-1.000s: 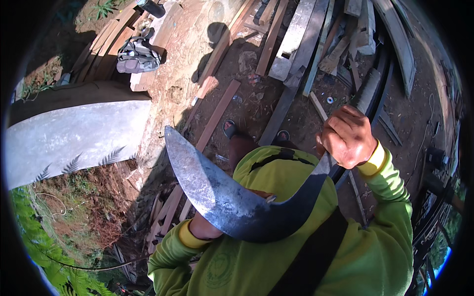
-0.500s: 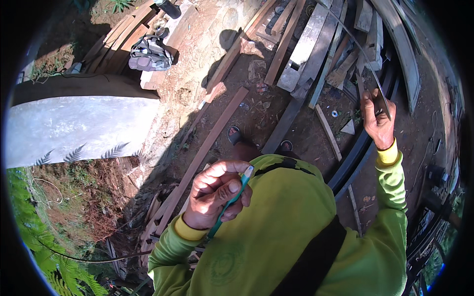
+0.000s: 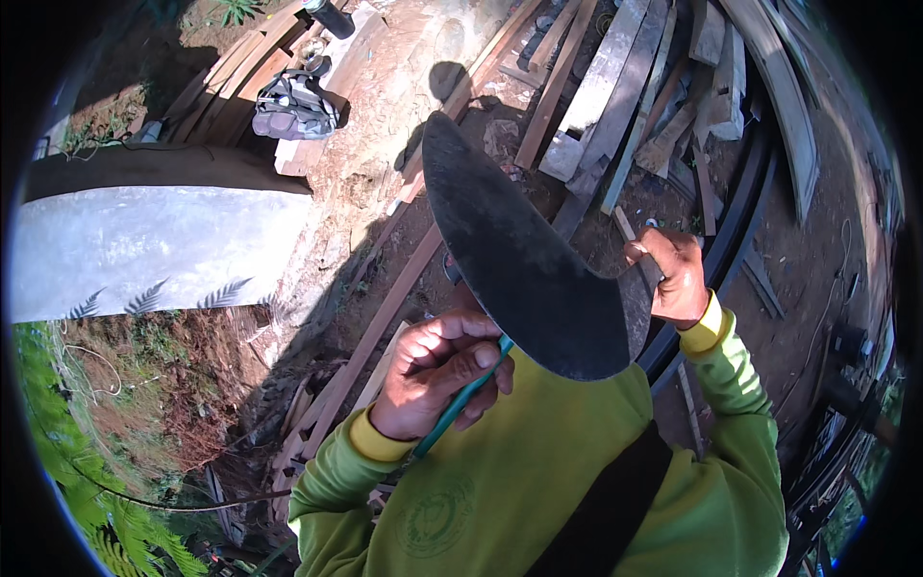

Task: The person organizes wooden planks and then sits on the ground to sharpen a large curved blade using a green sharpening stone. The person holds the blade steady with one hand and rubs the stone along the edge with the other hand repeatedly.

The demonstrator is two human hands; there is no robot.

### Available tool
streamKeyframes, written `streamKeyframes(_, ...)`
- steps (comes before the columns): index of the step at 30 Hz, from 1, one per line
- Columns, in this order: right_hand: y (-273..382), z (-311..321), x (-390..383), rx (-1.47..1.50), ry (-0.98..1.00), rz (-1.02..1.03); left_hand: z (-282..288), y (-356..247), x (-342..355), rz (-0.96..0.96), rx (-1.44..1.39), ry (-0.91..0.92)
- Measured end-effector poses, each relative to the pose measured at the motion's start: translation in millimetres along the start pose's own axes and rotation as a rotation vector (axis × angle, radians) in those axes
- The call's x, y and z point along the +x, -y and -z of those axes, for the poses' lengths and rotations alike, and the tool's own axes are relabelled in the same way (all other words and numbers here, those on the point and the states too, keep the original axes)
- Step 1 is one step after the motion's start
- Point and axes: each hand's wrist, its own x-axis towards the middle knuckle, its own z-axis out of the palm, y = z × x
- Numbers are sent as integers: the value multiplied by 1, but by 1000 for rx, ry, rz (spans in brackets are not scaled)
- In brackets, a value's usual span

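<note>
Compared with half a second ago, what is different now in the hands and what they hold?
The right hand moved left and toward the body; the machete swung from edge-on to broad side, now covering the tip of the green pencil. Nothing was taken or let go. The left hand keeps its grip on the pencil; the bag stays.

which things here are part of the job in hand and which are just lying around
In use:
- wide curved blade, in the right hand
- green pencil-like stick, in the left hand

Lying about:
- grey-black bag
- dark cylindrical container
- timber beams
</note>
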Motion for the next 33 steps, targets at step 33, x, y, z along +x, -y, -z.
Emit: streamKeyframes(33, 21, 5, 14, -255, 61, 408, 11, 18, -9, 5, 339, 204)
